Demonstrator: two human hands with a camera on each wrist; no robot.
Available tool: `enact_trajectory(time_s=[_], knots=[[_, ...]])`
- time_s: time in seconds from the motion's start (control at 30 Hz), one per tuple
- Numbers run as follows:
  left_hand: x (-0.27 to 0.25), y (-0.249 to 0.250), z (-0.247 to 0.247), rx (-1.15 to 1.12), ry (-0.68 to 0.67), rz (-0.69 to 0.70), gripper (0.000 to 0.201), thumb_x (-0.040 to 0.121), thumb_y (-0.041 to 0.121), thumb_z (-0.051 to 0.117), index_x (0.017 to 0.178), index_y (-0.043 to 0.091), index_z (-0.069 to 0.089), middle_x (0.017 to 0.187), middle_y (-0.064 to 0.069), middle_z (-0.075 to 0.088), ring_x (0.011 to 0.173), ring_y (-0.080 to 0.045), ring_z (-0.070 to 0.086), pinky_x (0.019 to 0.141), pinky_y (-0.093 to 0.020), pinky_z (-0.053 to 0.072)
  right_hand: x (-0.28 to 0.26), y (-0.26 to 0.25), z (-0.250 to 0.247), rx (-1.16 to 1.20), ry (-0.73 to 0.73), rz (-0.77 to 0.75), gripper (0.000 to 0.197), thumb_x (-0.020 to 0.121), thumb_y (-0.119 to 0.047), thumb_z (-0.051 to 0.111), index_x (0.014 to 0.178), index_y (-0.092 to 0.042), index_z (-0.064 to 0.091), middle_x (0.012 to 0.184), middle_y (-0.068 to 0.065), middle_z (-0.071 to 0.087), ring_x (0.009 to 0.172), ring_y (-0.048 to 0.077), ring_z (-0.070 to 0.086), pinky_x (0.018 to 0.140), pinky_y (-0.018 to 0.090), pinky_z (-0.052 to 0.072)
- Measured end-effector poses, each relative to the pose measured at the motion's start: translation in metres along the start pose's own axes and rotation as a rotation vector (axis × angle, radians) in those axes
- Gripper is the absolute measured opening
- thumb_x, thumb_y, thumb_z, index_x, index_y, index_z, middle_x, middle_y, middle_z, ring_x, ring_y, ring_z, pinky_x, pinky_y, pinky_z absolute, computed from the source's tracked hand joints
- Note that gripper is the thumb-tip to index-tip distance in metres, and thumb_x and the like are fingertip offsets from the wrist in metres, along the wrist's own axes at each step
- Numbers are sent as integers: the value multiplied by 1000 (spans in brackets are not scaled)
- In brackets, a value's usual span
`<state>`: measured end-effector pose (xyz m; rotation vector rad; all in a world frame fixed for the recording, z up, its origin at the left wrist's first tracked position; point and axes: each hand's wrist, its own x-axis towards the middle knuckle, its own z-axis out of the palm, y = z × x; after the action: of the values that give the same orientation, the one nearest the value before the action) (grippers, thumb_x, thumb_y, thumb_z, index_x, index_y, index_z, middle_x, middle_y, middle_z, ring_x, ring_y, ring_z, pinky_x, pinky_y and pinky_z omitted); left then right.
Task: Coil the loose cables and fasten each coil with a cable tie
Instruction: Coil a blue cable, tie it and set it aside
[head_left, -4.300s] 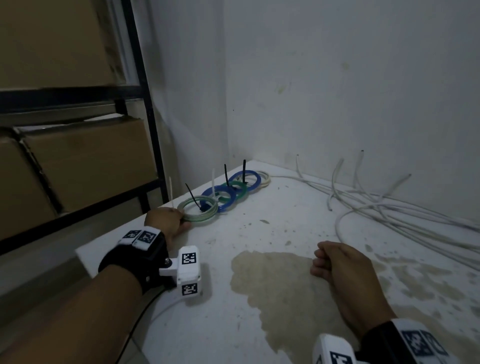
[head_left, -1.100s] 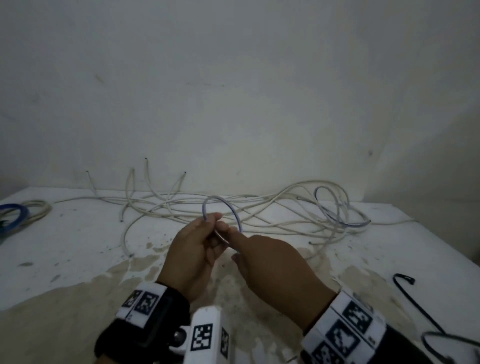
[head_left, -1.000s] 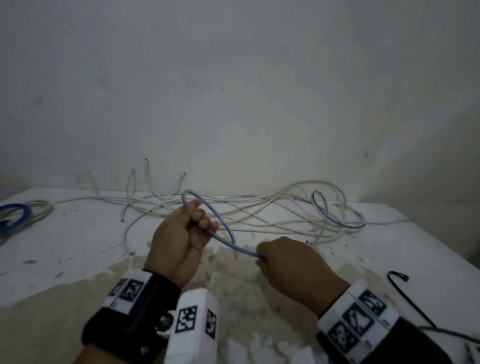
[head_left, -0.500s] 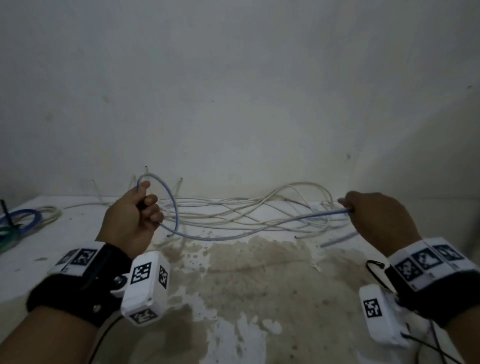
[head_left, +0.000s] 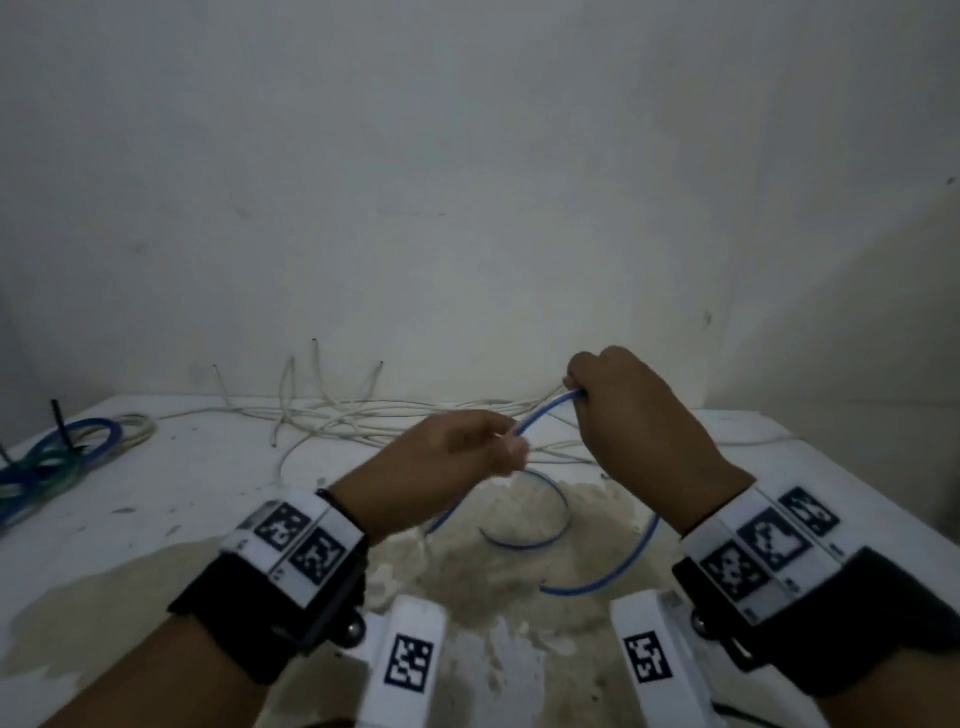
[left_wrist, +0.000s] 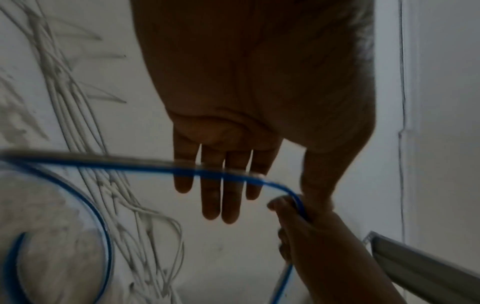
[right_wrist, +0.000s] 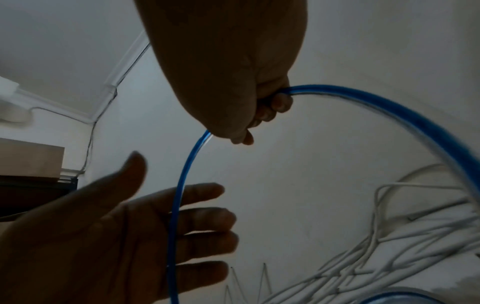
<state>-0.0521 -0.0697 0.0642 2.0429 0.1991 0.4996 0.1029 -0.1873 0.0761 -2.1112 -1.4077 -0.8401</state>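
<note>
A blue cable (head_left: 543, 415) runs between my two hands above the table, and its slack curls in loops (head_left: 563, 525) on the stained tabletop below them. My right hand (head_left: 623, 415) grips it in a fist (right_wrist: 262, 102). My left hand (head_left: 462, 447) is just to the left of the right one. Its fingers (left_wrist: 230, 203) are straight and spread, and the cable (left_wrist: 130, 164) crosses in front of them. In the right wrist view the left palm (right_wrist: 103, 236) is open behind the cable (right_wrist: 180, 185).
Loose white cables (head_left: 363, 423) lie tangled along the wall behind my hands. Several tied coils (head_left: 67, 447), blue, green and white, sit at the table's far left with a black tie (head_left: 58, 423) sticking up. A wet stain (head_left: 493, 597) covers the table (head_left: 156, 519) near me.
My hands were far apart with the blue cable stretched between them; the right hand has swung back beside the left, and the slack now loops on the table. The left hand's fingers have straightened.
</note>
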Motion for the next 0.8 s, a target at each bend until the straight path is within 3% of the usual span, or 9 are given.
enact_trajectory(time_s=[0.1, 0.17, 0.23, 0.3, 0.4, 0.47, 0.57, 0.7, 0.8], knots=[[1, 0, 10, -16, 38, 15, 21, 96, 21, 53, 84, 9, 65, 60, 2, 60, 56, -16, 58, 60, -28, 52, 5, -10, -2, 15, -38, 50, 11, 94, -11, 51, 90, -5, 58, 78, 8, 49, 66, 23, 44, 57, 28, 18], [4, -3, 6, -211, 179, -43, 26, 98, 18, 49, 76, 11, 61, 48, 7, 44, 42, -10, 38, 43, -20, 36, 4, -11, -6, 123, -96, 134, 15, 95, -22, 52, 96, -7, 57, 77, 5, 53, 66, 19, 46, 55, 28, 22], [9, -5, -4, -454, 303, -72, 27, 100, 17, 44, 77, 10, 56, 47, 10, 34, 40, -5, 26, 38, -16, 24, -4, -10, -8, 338, -197, 253, 17, 94, -24, 56, 106, -13, 55, 75, 4, 60, 59, 17, 54, 52, 24, 38], [12, -9, -18, -627, 392, -97, 25, 101, 20, 41, 81, 10, 53, 50, 8, 29, 40, -5, 22, 37, -15, 20, -16, -15, -6, 643, -354, 401, 27, 92, -21, 59, 116, -22, 47, 73, 6, 66, 52, 17, 60, 49, 25, 49], [14, -16, -33, -843, 458, -149, 28, 102, 26, 39, 84, 10, 53, 54, 6, 30, 41, -6, 23, 39, -17, 22, -33, -24, 1, 942, -453, 431, 44, 90, -16, 62, 122, -36, 40, 66, 5, 66, 53, 19, 60, 50, 31, 51], [13, -20, -38, -958, 451, -175, 31, 102, 27, 37, 84, 10, 54, 54, 6, 34, 40, -6, 27, 38, -17, 26, -39, -29, 5, 1021, -442, 389, 31, 91, -18, 60, 114, -36, 53, 64, 3, 61, 58, 21, 57, 54, 31, 49], [11, -23, -38, -1017, 401, -168, 27, 103, 23, 35, 86, 10, 53, 58, 4, 42, 43, -7, 35, 42, -17, 35, -38, -37, 7, 1274, -388, 470, 13, 91, -10, 58, 94, -16, 69, 68, 7, 60, 61, 20, 54, 57, 28, 47], [5, -23, -30, -1025, 359, -132, 21, 101, 20, 38, 96, 9, 56, 67, 0, 56, 55, -11, 53, 52, -22, 49, -22, -42, 9, 1806, -153, 675, 14, 79, -2, 59, 92, -2, 63, 71, 8, 61, 59, 13, 59, 57, 21, 53], [3, -20, -21, -1025, 334, -97, 23, 102, 19, 36, 96, 10, 57, 73, -3, 64, 63, -13, 64, 58, -25, 55, -15, -47, 21, 1936, 22, 784, 9, 88, 2, 52, 92, -1, 59, 73, 8, 61, 59, 12, 63, 58, 21, 55]])
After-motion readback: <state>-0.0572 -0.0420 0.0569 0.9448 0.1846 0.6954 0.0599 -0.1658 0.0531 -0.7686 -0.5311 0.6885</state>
